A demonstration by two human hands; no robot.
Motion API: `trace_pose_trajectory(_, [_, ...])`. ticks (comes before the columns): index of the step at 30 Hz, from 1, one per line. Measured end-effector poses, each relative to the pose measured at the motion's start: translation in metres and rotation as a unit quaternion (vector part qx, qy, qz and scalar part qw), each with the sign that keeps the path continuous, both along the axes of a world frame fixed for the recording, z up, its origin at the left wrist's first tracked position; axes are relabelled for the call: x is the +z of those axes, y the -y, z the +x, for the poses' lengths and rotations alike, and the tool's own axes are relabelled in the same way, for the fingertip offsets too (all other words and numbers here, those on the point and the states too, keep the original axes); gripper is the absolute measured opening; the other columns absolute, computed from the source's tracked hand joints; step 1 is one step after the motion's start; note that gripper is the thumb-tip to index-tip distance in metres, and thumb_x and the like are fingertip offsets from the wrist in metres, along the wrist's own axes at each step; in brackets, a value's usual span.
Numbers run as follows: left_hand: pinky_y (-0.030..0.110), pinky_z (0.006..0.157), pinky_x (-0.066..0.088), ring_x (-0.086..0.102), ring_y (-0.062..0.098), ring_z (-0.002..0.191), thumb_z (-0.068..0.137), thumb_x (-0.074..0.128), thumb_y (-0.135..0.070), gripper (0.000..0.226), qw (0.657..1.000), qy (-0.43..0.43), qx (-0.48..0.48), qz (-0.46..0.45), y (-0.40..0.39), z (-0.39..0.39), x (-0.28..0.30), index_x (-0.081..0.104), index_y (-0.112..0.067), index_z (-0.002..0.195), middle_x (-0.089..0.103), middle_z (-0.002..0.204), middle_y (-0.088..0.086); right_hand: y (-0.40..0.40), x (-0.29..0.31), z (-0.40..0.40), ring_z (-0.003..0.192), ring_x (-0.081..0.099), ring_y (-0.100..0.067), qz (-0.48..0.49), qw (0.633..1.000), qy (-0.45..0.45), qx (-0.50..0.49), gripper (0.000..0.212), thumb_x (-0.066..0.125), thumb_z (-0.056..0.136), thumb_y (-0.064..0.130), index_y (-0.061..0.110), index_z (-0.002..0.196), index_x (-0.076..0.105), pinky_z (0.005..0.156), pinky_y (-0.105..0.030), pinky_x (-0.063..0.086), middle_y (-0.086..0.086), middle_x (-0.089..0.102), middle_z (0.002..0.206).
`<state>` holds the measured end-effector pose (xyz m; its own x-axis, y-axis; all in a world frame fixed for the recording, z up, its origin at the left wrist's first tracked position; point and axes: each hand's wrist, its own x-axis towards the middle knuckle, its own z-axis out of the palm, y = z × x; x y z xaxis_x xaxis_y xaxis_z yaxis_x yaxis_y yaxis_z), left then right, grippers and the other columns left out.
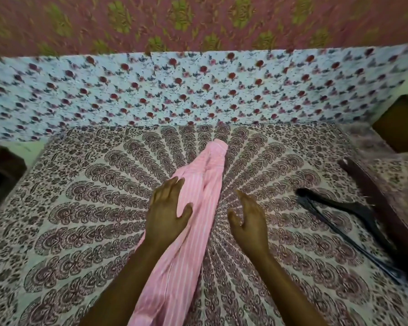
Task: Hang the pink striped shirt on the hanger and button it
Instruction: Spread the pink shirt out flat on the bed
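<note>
The pink striped shirt point(198, 203) lies bunched into a long, narrow roll down the middle of the bed point(80, 208), running from the near edge of the view up toward the cushions. Its far end stops short of the floral cushions point(198, 90) that stand along the back of the bed, leaving a strip of patterned bedspread between them.

The left hand point(167, 212) rests flat on the left side of the shirt, fingers straight and together, thumb spread out across the fabric; it presses rather than grips. The right hand point(247, 220) hovers just beside the shirt's right edge, fingers loosely extended and a little spread, holding nothing. I cannot tell whether it touches the bedspread.

The black hanger point(339, 222) lies flat on the bedspread well to the right of the shirt, near the right edge of the bed. Its long bar runs diagonally toward the near right corner. Just beyond it is a dark wooden rail point(372, 196) running along that side. Between the right hand and the hanger there is a broad stretch of bare bedspread.

To the left of the shirt the bedspread lies open all the way to the bed's left edge, where a dark object point(0, 175) sits off the mattress. A brown box-like shape point(400, 123) stands past the far right corner.
</note>
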<state>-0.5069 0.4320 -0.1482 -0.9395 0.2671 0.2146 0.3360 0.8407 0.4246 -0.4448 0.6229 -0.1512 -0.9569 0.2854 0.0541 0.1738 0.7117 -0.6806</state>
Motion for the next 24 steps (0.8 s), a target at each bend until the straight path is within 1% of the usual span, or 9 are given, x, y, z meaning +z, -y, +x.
trace_pose_trajectory(4, [0.039, 0.105, 0.034, 0.044, 0.028, 0.127, 0.081, 0.031, -0.051, 0.067, 0.999, 0.028, 0.013, -0.007, 0.003, -0.062, -0.055, 0.041, -0.013, 0.136, 0.046, 0.140, 0.008, 0.002, -0.049, -0.064, 0.124, 0.048, -0.025, -0.016, 1.000, -0.001, 0.027, 0.054, 0.043, 0.085, 0.033, 0.013, 0.135, 0.044, 0.103, -0.035, 0.036, -0.009, 0.051, 0.136])
trace_pose_trajectory(7, [0.038, 0.102, 0.038, 0.047, 0.029, 0.125, 0.076, 0.027, -0.053, 0.074, 0.997, 0.070, 0.030, 0.006, -0.002, -0.109, -0.106, 0.044, -0.012, 0.135, 0.049, 0.138, 0.011, 0.006, -0.097, -0.113, 0.124, 0.048, -0.026, -0.036, 0.998, 0.006, 0.056, 0.054, 0.043, 0.084, 0.031, 0.009, 0.133, 0.047, 0.102, -0.030, 0.036, -0.012, 0.052, 0.135])
trace_pose_trajectory(10, [0.037, 0.099, 0.040, 0.051, 0.031, 0.119, 0.077, 0.039, -0.047, 0.065, 0.986, 0.126, 0.081, 0.074, -0.005, -0.149, -0.140, 0.050, -0.011, 0.130, 0.056, 0.129, 0.014, 0.012, -0.133, -0.157, 0.123, 0.049, -0.027, -0.074, 0.996, 0.024, 0.048, 0.054, 0.045, 0.082, 0.028, 0.004, 0.130, 0.049, 0.099, -0.026, 0.035, -0.014, 0.054, 0.132])
trace_pose_trajectory(13, [0.035, 0.102, 0.037, 0.051, 0.031, 0.121, 0.081, 0.051, -0.030, 0.050, 0.969, 0.173, 0.137, 0.109, -0.006, -0.192, -0.175, 0.053, -0.011, 0.128, 0.056, 0.130, 0.014, 0.016, -0.174, -0.207, 0.112, 0.057, -0.033, -0.119, 0.992, 0.043, 0.001, 0.049, 0.053, 0.083, 0.024, 0.002, 0.127, 0.051, 0.095, -0.037, 0.045, -0.018, 0.058, 0.124])
trace_pose_trajectory(16, [0.037, 0.102, 0.038, 0.050, 0.033, 0.121, 0.086, 0.049, -0.029, 0.047, 0.961, 0.196, 0.179, 0.083, -0.008, -0.230, -0.203, 0.050, -0.014, 0.130, 0.055, 0.131, 0.015, 0.022, -0.197, -0.252, 0.113, 0.055, -0.034, -0.126, 0.982, 0.122, -0.063, 0.060, 0.063, 0.084, 0.026, 0.008, 0.135, 0.038, 0.091, -0.036, 0.043, -0.018, 0.054, 0.127])
trace_pose_trajectory(19, [0.037, 0.103, 0.035, 0.047, 0.035, 0.124, 0.091, 0.044, -0.033, 0.050, 0.949, 0.257, 0.174, 0.064, -0.018, -0.260, -0.230, 0.041, -0.013, 0.137, 0.049, 0.136, 0.018, 0.033, -0.214, -0.277, 0.120, 0.051, -0.031, -0.216, 0.956, 0.177, -0.085, 0.080, 0.070, 0.080, 0.029, 0.008, 0.141, 0.022, 0.096, -0.033, 0.040, -0.019, 0.051, 0.132])
trace_pose_trajectory(21, [0.034, 0.097, 0.038, 0.051, 0.034, 0.120, 0.092, 0.050, -0.030, 0.049, 0.943, 0.276, 0.172, 0.074, -0.028, -0.271, -0.243, 0.039, -0.016, 0.137, 0.054, 0.131, 0.017, 0.032, -0.222, -0.282, 0.109, 0.058, -0.031, -0.243, 0.952, 0.167, -0.087, 0.069, 0.065, 0.083, 0.021, 0.011, 0.140, 0.026, 0.089, -0.032, 0.043, -0.019, 0.059, 0.120])
trace_pose_trajectory(23, [0.032, 0.088, 0.043, 0.058, 0.032, 0.110, 0.088, 0.055, -0.023, 0.043, 0.946, 0.261, 0.177, 0.074, -0.033, -0.276, -0.244, 0.047, -0.019, 0.131, 0.064, 0.117, 0.015, 0.022, -0.222, -0.279, 0.094, 0.059, -0.026, -0.282, 0.945, 0.131, -0.098, 0.054, 0.057, 0.086, 0.014, 0.017, 0.136, 0.037, 0.084, -0.031, 0.045, -0.015, 0.061, 0.100])
trace_pose_trajectory(24, [0.031, 0.086, 0.045, 0.060, 0.031, 0.106, 0.085, 0.057, -0.019, 0.040, 0.947, 0.251, 0.181, 0.082, -0.032, -0.278, -0.242, 0.054, -0.019, 0.125, 0.067, 0.110, 0.015, 0.014, -0.219, -0.277, 0.091, 0.058, -0.023, -0.320, 0.935, 0.106, -0.109, 0.048, 0.054, 0.086, 0.010, 0.020, 0.132, 0.044, 0.086, -0.033, 0.046, -0.011, 0.061, 0.099])
